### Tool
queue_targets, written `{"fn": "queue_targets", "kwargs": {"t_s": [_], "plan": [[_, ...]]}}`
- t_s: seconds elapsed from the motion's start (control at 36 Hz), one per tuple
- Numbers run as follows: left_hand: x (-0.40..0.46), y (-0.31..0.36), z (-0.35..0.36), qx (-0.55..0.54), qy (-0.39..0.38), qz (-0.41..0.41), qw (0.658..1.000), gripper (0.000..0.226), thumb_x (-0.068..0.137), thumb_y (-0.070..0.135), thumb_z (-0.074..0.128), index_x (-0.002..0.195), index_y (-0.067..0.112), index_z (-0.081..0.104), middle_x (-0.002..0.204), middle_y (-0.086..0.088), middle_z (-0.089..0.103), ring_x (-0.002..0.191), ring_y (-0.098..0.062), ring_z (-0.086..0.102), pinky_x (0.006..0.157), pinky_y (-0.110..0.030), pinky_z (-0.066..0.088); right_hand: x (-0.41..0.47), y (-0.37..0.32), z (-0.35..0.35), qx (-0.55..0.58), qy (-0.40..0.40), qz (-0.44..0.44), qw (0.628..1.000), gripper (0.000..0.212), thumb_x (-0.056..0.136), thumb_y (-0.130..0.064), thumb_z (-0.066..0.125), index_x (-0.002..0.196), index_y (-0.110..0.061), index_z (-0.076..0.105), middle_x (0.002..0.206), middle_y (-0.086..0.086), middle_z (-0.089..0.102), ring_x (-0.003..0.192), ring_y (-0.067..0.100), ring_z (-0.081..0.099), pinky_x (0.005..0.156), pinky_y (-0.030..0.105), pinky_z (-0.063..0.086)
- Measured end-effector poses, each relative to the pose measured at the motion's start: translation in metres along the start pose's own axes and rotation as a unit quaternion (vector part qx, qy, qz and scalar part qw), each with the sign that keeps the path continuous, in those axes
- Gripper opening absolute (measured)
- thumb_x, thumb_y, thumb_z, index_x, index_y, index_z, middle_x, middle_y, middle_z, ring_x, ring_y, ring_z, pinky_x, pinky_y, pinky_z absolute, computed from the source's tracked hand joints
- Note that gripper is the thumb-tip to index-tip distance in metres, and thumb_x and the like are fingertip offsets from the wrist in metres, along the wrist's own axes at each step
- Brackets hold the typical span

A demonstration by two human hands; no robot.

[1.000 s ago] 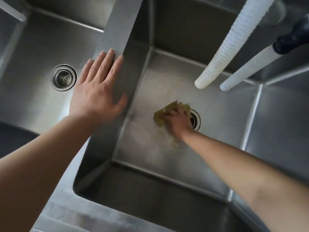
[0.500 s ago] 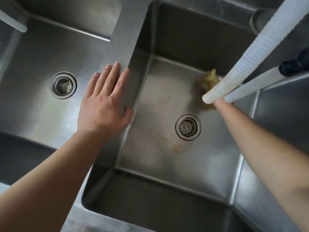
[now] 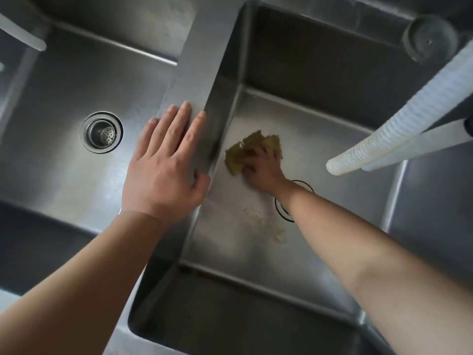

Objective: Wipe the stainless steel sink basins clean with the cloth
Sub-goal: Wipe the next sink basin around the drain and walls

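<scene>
A crumpled yellow-green cloth (image 3: 236,156) lies on the floor of the right sink basin (image 3: 332,226), close to its left wall. My right hand (image 3: 265,167) is on top of it, fingers bent over the cloth and pressing it onto the steel. My forearm hides part of this basin's drain (image 3: 281,213). A patch of pale residue (image 3: 268,228) sits on the floor nearer to me than the cloth. My left hand (image 3: 163,165) rests flat, fingers straight, on the steel divider (image 3: 199,60) between the right basin and the left basin (image 3: 46,162).
A white ribbed hose (image 3: 399,126) and a smooth white tube (image 3: 422,144) hang over the right basin's far right part. The left basin has a strainer drain (image 3: 101,131). A round fitting (image 3: 430,38) sits at the back right corner.
My right hand has swept the cloth from the far right of the basin floor, under the hoses, back to the left near the divider wall. The left hand stays on the divider.
</scene>
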State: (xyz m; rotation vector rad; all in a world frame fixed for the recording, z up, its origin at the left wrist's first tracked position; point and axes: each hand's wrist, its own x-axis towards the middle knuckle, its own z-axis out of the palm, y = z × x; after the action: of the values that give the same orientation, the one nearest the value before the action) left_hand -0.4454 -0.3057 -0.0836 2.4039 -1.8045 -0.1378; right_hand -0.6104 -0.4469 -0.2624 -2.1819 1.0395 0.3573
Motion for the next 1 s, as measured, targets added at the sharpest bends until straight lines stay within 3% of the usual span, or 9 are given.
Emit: {"fn": "queue_targets", "kwargs": {"t_s": [0.17,0.25,0.36,0.42,0.47,0.56,0.69,0.86,1.0], "plan": [[0.0,0.0,-0.001,0.0,-0.008,0.002,1.0,0.083,0.076,0.031,0.052,0.154,0.015,0.029,0.161,-0.01,0.025,0.15,-0.027,0.02,0.123,-0.045,0.014,-0.049,0.035,0.003,0.014,-0.087,0.017,0.996,0.032,0.084,-0.022,0.061,0.108,-0.038,0.075,0.135,-0.012,0.052,0.137,0.022,0.028,0.116,0.038,0.007],[0.0,-0.001,-0.001,-0.001,-0.009,0.001,1.0,0.084,0.076,0.031,0.052,0.154,0.015,0.029,0.161,-0.01,0.025,0.15,-0.027,0.02,0.123,-0.045,0.014,-0.068,0.053,-0.002,0.036,-0.118,0.071,0.99,0.024,0.086,-0.022,0.061,0.1,-0.032,0.078,0.122,-0.01,0.062,0.127,0.018,0.043,0.112,0.036,0.026],[0.001,-0.001,-0.001,-0.002,-0.014,0.003,1.0,0.084,0.075,0.031,0.052,0.154,0.014,0.029,0.161,-0.012,0.025,0.15,-0.028,0.02,0.123,-0.046,0.015,-0.075,0.056,-0.027,0.35,0.003,0.214,0.912,0.024,0.084,0.004,0.062,0.083,-0.016,0.074,0.075,-0.016,0.073,0.072,-0.005,0.066,0.068,0.008,0.048],[0.001,-0.002,-0.001,-0.005,-0.012,0.004,1.0,0.084,0.075,0.03,0.052,0.154,0.014,0.03,0.161,-0.012,0.025,0.15,-0.029,0.02,0.122,-0.047,0.015,-0.064,0.072,-0.036,0.446,0.12,0.3,0.835,0.017,0.085,-0.006,0.063,0.097,-0.014,0.072,0.089,-0.002,0.077,0.084,0.012,0.072,0.075,0.021,0.057],[0.001,-0.002,0.0,-0.009,-0.01,0.002,1.0,0.084,0.074,0.029,0.052,0.154,0.014,0.031,0.161,-0.012,0.026,0.15,-0.028,0.02,0.122,-0.047,0.016,-0.054,0.084,-0.044,0.445,0.2,0.344,0.802,0.04,0.087,-0.02,0.059,0.126,-0.01,0.061,0.122,0.011,0.068,0.11,0.027,0.066,0.09,0.032,0.055],[0.001,-0.001,0.0,-0.006,-0.011,0.003,1.0,0.083,0.075,0.028,0.052,0.154,0.014,0.03,0.161,-0.011,0.025,0.15,-0.027,0.019,0.122,-0.047,0.016,-0.039,0.079,-0.059,0.355,0.279,0.301,0.84,0.041,0.101,-0.005,0.041,0.141,0.005,0.044,0.137,0.011,0.051,0.113,0.024,0.06,0.08,0.005,0.045],[0.002,-0.002,0.001,-0.009,-0.001,0.005,1.0,0.083,0.074,0.026,0.054,0.153,0.014,0.032,0.161,-0.01,0.027,0.15,-0.027,0.021,0.121,-0.048,0.019,0.023,0.053,-0.056,0.194,0.359,0.213,0.887,0.048,0.09,-0.033,0.038,0.128,-0.022,0.065,0.13,0.014,0.059,0.119,0.036,0.052,0.102,0.041,0.043],[0.002,-0.003,0.003,-0.012,0.014,0.011,1.0,0.083,0.072,0.023,0.057,0.152,0.013,0.036,0.159,-0.01,0.03,0.149,-0.027,0.024,0.121,-0.048,0.021,0.093,0.003,-0.026,0.167,0.276,0.218,0.921,0.056,0.083,-0.037,0.034,0.13,-0.027,0.064,0.153,0.003,0.042,0.145,0.027,0.026,0.116,0.048,0.019],[0.002,-0.003,0.004,-0.016,0.019,0.013,1.0,0.083,0.072,0.023,0.059,0.151,0.013,0.037,0.159,-0.01,0.031,0.149,-0.027,0.024,0.12,-0.048,0.022,0.123,-0.034,-0.029,0.13,0.195,0.128,0.964,0.051,0.096,-0.034,0.05,0.146,-0.037,0.041,0.163,-0.005,0.02,0.152,0.023,0.005,0.117,0.053,0.008]]}}
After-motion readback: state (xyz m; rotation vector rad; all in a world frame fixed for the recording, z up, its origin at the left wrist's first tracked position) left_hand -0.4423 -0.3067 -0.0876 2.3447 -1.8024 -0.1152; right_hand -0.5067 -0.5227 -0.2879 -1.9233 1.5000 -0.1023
